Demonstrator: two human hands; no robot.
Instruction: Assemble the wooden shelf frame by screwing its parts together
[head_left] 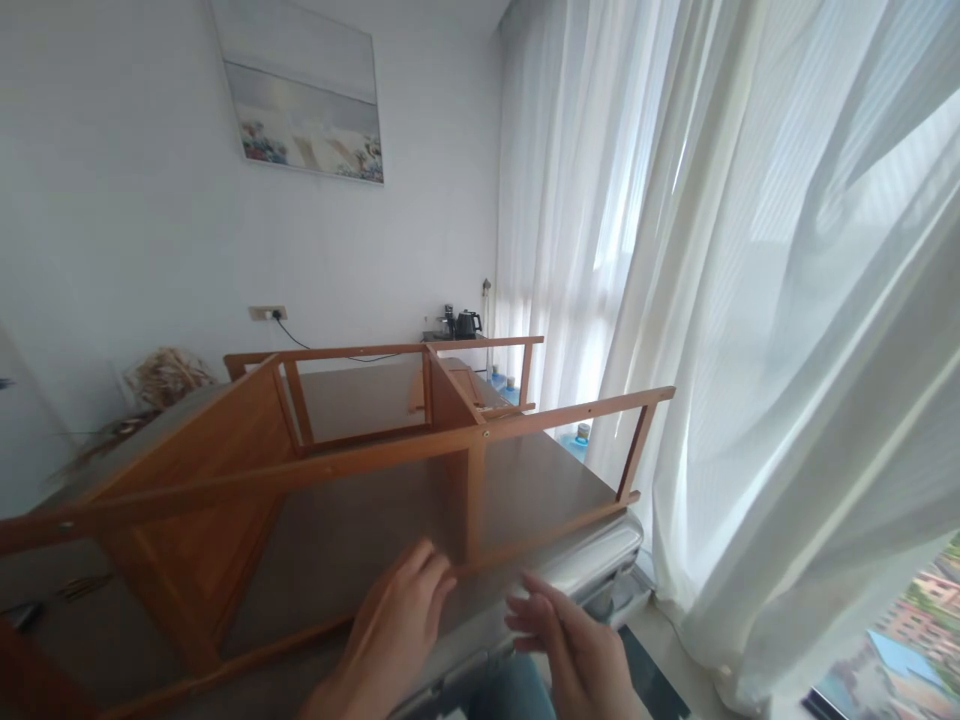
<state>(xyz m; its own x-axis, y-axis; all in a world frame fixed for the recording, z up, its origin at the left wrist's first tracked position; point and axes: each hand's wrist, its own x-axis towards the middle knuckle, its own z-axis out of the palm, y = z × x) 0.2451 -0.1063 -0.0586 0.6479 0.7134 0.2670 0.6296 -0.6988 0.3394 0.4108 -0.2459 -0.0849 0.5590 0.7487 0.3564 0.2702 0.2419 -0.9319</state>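
Observation:
A wooden shelf frame (360, 456) lies on its side across a grey-brown table, with its rails and shelf boards exposed. My left hand (401, 615) is in front of the frame's near lower rail, its fingers loosely bent and nothing visible in them. To its right, my right hand (574, 645) hovers near the table's front edge, fingers stretched out and slightly apart, holding nothing I can see. A gap separates the two hands. Both are a little blurred, and the left palm is hidden.
The table (544, 470) has a rounded, shiny front edge. White curtains (720, 330) hang close on the right. Behind the frame stand a black kettle (468, 323) and water bottles (581, 436). Dried plants (169, 378) lie at the left, and a cord (292, 333) runs from a wall socket.

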